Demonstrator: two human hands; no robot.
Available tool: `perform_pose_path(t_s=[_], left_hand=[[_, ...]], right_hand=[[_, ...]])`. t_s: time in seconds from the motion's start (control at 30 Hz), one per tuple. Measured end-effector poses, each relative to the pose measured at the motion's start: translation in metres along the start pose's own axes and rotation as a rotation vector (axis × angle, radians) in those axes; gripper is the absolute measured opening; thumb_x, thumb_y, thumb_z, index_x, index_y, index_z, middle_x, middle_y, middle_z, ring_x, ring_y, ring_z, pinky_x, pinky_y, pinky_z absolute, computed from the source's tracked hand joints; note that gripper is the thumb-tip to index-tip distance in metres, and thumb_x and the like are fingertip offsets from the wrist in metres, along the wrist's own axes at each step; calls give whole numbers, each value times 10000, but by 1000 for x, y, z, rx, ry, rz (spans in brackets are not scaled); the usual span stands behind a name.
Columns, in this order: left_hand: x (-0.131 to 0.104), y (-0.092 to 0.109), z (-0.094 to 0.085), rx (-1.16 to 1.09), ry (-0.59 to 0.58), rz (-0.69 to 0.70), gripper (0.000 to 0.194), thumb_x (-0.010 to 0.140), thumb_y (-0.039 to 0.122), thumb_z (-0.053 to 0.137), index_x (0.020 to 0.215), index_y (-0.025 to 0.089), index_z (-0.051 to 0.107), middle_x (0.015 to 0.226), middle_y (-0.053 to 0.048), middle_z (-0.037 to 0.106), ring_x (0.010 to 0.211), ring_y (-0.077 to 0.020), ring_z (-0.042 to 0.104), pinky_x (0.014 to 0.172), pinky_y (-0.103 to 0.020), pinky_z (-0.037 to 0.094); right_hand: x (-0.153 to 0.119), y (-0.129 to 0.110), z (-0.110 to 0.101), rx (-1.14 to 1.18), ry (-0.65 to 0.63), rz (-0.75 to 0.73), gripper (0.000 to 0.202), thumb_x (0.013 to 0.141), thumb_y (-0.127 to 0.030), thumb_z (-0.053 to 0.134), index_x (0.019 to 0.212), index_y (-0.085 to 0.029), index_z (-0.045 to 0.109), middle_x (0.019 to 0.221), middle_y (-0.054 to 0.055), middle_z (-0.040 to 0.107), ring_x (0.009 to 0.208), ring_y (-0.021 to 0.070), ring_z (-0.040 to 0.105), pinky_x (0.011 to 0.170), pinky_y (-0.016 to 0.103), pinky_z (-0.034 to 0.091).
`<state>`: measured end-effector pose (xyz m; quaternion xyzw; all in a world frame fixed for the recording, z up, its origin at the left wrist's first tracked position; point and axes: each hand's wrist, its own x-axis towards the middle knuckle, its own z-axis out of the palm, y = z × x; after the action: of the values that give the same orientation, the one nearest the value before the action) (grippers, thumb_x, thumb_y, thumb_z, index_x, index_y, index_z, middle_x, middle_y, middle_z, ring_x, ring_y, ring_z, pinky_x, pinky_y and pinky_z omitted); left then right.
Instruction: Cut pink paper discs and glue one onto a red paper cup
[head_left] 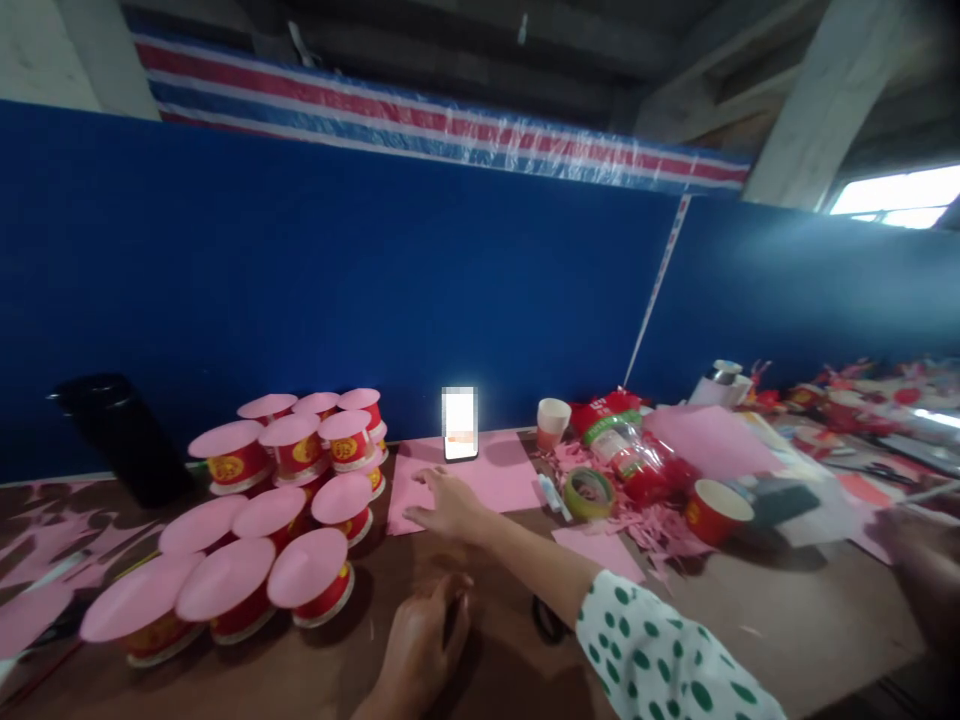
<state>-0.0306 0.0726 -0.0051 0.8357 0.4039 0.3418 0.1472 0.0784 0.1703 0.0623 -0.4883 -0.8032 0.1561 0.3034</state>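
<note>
My right hand (442, 505) stretches out over a stack of pink paper (499, 475), fingers spread and palm down, with nothing visible in it. Whether the fingertips touch the paper I cannot tell. My left hand (427, 635) rests low over the brown table, fingers loosely curled and a dark gap beside the thumb; I see nothing held in it. A black scissors handle (549, 622) shows partly under my right forearm. Left of my hands stand several red paper cups (349, 450) topped with pink paper discs (307, 568).
A phone (460, 425) stands upright behind the paper. To the right lie green tape (589, 493), pink shreds (671, 540), a red plastic bag (619, 440) and a red cup (718, 512). A black bottle (124, 440) is far left. Another person's blurred hand (911, 550) is at right.
</note>
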Motion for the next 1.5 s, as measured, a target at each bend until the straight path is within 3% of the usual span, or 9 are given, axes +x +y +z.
perform_pose_path(t_s=[0.17, 0.37, 0.6, 0.9, 1.03, 1.2, 1.37, 1.5], left_hand=[[-1, -8, 6, 66, 79, 76, 181, 809, 208, 438, 933, 208, 570, 828, -50, 668, 734, -164, 635, 665, -247, 506], [0, -4, 4, 87, 42, 60, 181, 811, 255, 447, 934, 232, 578, 863, -19, 676, 771, -162, 638, 673, -241, 510], [1, -2, 3, 141, 44, 70, 181, 814, 280, 444, 927, 230, 576, 879, -11, 675, 782, -151, 635, 674, -229, 499], [2, -2, 3, 165, 49, 36, 186, 805, 303, 451, 912, 231, 585, 871, -1, 677, 781, -153, 639, 690, -228, 497], [4, 0, 2, 77, 5, -77, 205, 809, 339, 447, 921, 234, 582, 857, -2, 680, 760, -153, 642, 668, -221, 497], [21, 15, 1, -102, -94, -220, 234, 810, 371, 446, 938, 219, 569, 803, 2, 669, 695, -141, 634, 635, -216, 488], [51, 32, 13, -213, -41, -213, 253, 803, 367, 442, 945, 200, 567, 790, -19, 657, 693, -159, 623, 619, -243, 484], [62, 32, 33, -292, 49, -229, 252, 803, 346, 440, 946, 185, 571, 799, -32, 654, 712, -164, 616, 660, -266, 488]], right_hand=[[-85, 30, -45, -13, 76, 34, 412, 728, -352, 602, 1100, -189, 535, 1068, 84, 582, 1005, 221, 526, 884, 350, 401], [-175, 61, -94, -38, 267, 260, 294, 755, -244, 556, 1047, -211, 551, 1044, 61, 608, 986, 219, 543, 866, 363, 408], [-236, 101, -111, -68, 362, 415, 255, 761, -226, 512, 1014, -203, 536, 988, 70, 608, 917, 216, 569, 785, 342, 458], [-242, 102, -95, -51, 352, 365, 242, 776, -206, 501, 1010, -184, 556, 974, 85, 620, 905, 219, 575, 793, 333, 453], [-238, 98, -96, -99, 356, 304, 265, 764, -157, 500, 1019, -188, 563, 975, 74, 618, 935, 214, 555, 824, 342, 429], [-222, 102, -122, -174, 358, 253, 285, 772, -179, 513, 1052, -179, 563, 1033, 87, 615, 971, 221, 541, 862, 362, 405], [-193, 99, -153, -268, 322, 222, 331, 782, -183, 497, 1111, -169, 532, 1084, 96, 596, 986, 226, 533, 839, 351, 416], [-175, 86, -169, -312, 302, 180, 350, 799, -173, 480, 1147, -195, 506, 1110, 73, 575, 1017, 209, 512, 854, 326, 406]])
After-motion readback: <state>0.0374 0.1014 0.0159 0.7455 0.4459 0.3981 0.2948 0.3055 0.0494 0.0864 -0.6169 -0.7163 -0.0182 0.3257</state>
